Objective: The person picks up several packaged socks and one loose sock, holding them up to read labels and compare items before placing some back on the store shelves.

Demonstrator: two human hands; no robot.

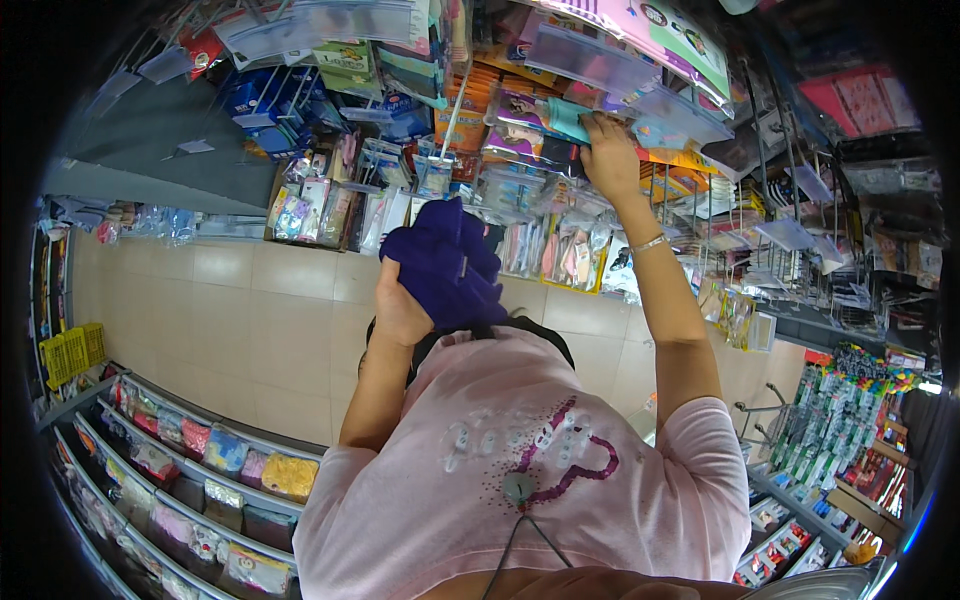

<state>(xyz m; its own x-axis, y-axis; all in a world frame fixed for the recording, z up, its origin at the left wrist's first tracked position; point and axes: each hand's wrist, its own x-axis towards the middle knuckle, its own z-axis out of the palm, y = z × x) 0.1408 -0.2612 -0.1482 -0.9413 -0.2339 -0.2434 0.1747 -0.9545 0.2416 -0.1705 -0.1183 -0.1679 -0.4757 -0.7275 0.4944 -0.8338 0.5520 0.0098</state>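
A bunched piece of dark purple fabric [446, 266] is in my left hand [401, 307], raised in front of my chest. A small pale tag or label shows on the cloth. My right hand [609, 154] reaches into a hanging display, its fingers on a teal packaged item [568, 120] with a purple card in clear wrapping. Whether those fingers grip the pack or only rest against it is unclear. Just below it hangs a similar pack [517, 144] with a dark item inside.
Metal hooks and clear label holders [592, 60] jut out above my right hand. Orange packets [461, 120] and blue packets [262, 97] hang nearby. A carton of packaged goods [307, 210] stands lower down. Behind me are tiered shelves [202, 480]; a metal cart [765, 420] stands to the right.
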